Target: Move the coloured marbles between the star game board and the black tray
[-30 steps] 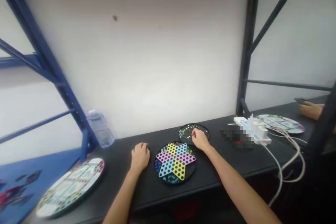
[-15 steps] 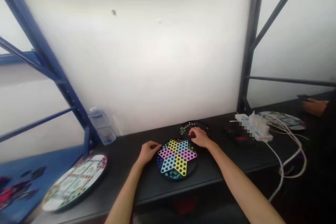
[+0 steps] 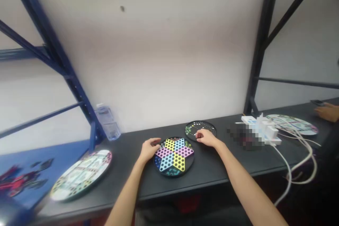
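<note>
A round Chinese checkers board (image 3: 174,155) lies on the black table, its star in yellow, blue and pink points. Coloured marbles show around the star, inside the black rim. My left hand (image 3: 149,149) is at the board's left edge, thumb near the rim and forefinger stretched out above it, with nothing visible in it. Behind and to the right lies a round black tray (image 3: 189,132) with small pale and green pieces. My right hand (image 3: 207,137) is over the tray's front edge, fingers curled together. Anything between those fingertips is hidden.
White power strip (image 3: 265,134) and looping cables (image 3: 308,167) lie to the right, beside a round patterned board (image 3: 293,124). Another patterned board (image 3: 82,174) sits at left. A clear bottle (image 3: 108,122) leans by the blue rack post (image 3: 71,81). Another person's hand (image 3: 327,111) is far right.
My right hand has moved off the checkers board's upper right edge, a little to the right. My left thumb and forefinger have come apart at the rim. The view has shifted slightly.
</note>
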